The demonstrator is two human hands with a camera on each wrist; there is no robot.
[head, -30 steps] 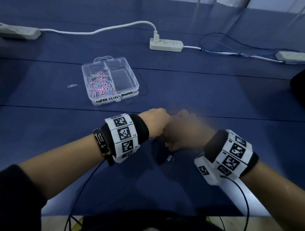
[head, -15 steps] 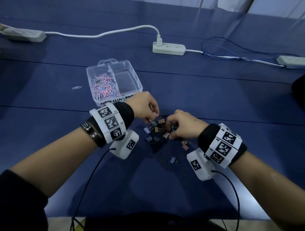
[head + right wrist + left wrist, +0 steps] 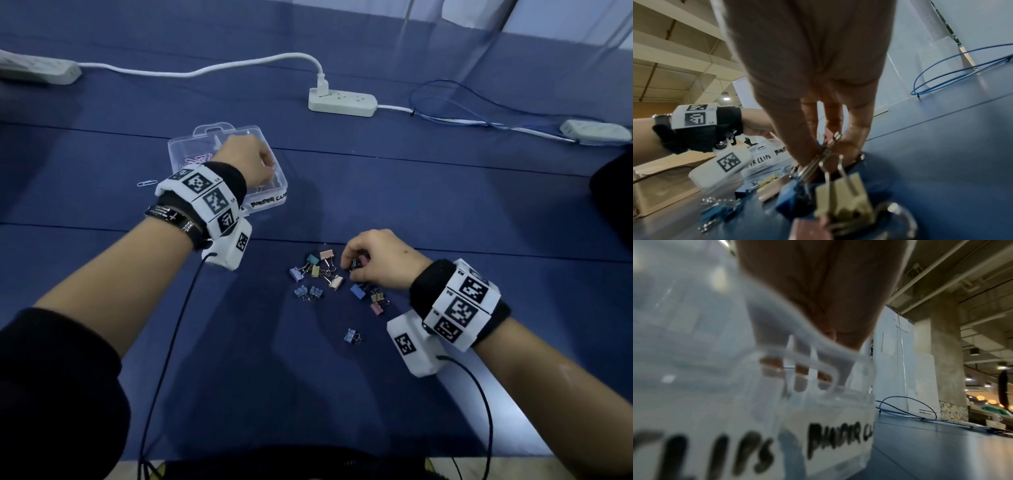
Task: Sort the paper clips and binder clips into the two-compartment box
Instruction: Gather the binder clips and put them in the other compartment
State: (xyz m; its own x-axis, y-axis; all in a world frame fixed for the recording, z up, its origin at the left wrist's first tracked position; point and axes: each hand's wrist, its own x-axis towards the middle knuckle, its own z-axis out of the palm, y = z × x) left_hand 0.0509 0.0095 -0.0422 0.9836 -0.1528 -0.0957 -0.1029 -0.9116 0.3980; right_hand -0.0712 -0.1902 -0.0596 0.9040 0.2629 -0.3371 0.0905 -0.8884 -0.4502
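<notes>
The two-compartment box (image 3: 277, 186) under your left hand (image 3: 248, 161) is clear, glossy plastic, with black marker lettering on its front wall. The binder clips (image 3: 320, 272) by your right hand (image 3: 380, 258) have matt painted bodies in pastel colours and shiny bare wire handles. The lone paper clip (image 3: 146, 183) looks like thin coated wire. The table (image 3: 479, 212) wears a smooth, matt blue surface with fine seams. The power strip (image 3: 342, 101) is smooth off-white plastic, its cord (image 3: 191, 71) the same. Your wristbands (image 3: 424, 287) are black knitted cloth carrying matt white printed marker panels.
</notes>
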